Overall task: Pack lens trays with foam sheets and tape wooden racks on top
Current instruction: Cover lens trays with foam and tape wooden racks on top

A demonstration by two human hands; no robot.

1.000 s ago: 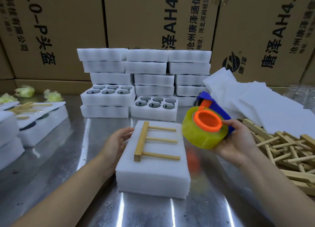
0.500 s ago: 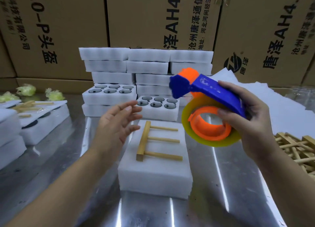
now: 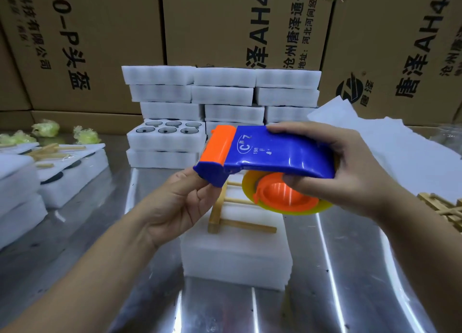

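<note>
A blue and orange tape dispenser (image 3: 270,155) with a yellowish tape roll (image 3: 295,202) hangs in the air above the white foam-covered tray (image 3: 237,247). My right hand (image 3: 342,172) grips the blue handle, fingers over the top and thumb against the orange hub. My left hand (image 3: 182,200) pinches the dispenser's front blue end from below. A wooden rack (image 3: 225,220) lies on the foam sheet, partly hidden behind the hands and the dispenser.
Stacks of white foam lens trays (image 3: 220,100) stand at the back before cardboard boxes (image 3: 225,20). Packed trays (image 3: 57,172) sit left, loose foam sheets (image 3: 390,147) and wooden racks (image 3: 445,207) right. Everything rests on a shiny metal table (image 3: 350,295).
My right hand has turned the dispenser so its blue handle faces up and lowered it toward the centre. My left hand has come in from the left and taken hold of its front end.
</note>
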